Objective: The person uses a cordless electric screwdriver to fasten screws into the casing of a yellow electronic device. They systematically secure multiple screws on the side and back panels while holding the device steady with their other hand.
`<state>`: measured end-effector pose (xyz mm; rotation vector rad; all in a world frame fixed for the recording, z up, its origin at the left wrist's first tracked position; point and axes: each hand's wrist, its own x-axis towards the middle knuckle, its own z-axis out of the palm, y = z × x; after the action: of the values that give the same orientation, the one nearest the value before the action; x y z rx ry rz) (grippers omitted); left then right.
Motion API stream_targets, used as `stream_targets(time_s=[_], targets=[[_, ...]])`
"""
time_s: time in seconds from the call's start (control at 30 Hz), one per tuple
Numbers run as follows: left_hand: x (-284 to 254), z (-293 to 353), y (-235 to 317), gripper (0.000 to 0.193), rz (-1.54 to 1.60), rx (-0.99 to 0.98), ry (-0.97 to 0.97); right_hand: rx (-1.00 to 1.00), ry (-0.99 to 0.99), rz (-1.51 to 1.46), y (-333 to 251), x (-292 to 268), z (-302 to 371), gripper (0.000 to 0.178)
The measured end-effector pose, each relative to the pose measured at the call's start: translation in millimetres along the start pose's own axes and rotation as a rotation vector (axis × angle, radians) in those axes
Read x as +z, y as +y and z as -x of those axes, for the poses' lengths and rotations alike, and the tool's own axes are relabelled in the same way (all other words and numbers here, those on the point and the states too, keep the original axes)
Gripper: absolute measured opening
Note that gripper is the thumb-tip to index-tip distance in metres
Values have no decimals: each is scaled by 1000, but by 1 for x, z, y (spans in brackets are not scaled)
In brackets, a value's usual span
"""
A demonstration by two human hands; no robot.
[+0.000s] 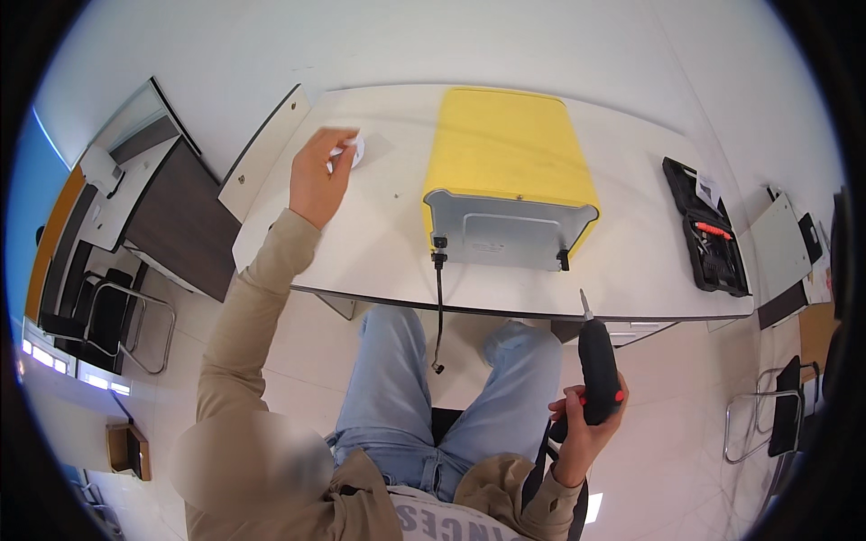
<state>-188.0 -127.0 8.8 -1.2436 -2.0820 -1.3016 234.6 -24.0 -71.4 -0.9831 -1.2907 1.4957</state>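
Ideally, right hand (591,436) gripping the screwdriver (595,365) at four o'clock, the left hand (319,177), fingers narrow, contents unclear, should pinch lightly near the white piece (359,153) at ten

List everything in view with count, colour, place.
desk: 1, white, centre
housing: 1, yellow-grey, on desk
cord: 1, black, hanging from housing
round item: 1, white, desk's left
tool case: 1, black, desk's right
tool: 1, orange, in case
power driver: 1, black-red, lower right
chairs: 2 at least, black, both sides
box: 1, brown, left floor
legs: 2, blue-jeaned, lower middle
left hand: 1, bare, at round item
right hand: 1, bare, holding power driver
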Motion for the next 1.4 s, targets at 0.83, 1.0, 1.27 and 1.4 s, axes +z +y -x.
stream_targets(time_s=[0.83, 1.0, 1.27, 1.4], targets=[[60, 48, -63, 13, -99, -89, -88, 134, -182, -174, 19, -15, 24, 63], [27, 102, -2, 13, 644, -535, -95, 78, -224, -187, 36, -16, 23, 65], [61, 184, 99, 9, 1197, -813, -209, 0, -354, -162, 44, -12, 28, 69], [81, 200, 117, 11, 1268, -904, -209, 119, -329, -271, 49, -9, 41, 69]])
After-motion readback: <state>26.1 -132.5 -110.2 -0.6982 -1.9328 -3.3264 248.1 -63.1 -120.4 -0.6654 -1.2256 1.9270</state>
